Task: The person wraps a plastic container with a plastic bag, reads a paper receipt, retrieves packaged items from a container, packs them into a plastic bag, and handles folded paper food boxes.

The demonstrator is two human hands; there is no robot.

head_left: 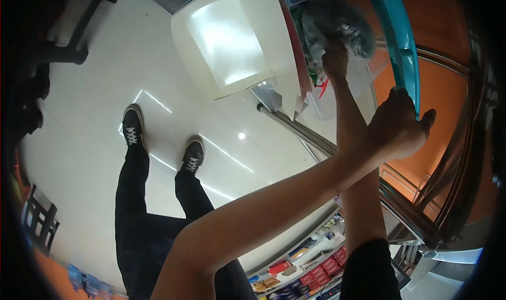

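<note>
My left hand reaches across my right forearm, its fingers curled over the edge of a teal plastic container, thumb sticking out to the side. Inside that container, my right hand grips a crumpled dark, see-through plastic bag; the fingertips are hidden in its folds. Below the right hand lie a small red and green item and clear plastic, too partly seen to name.
A pale panel with a shiny surface stands left of the container. A metal rail runs diagonally beneath my arms. Shelves of boxed goods are at the bottom. A dark chair is at far left, orange panels at right.
</note>
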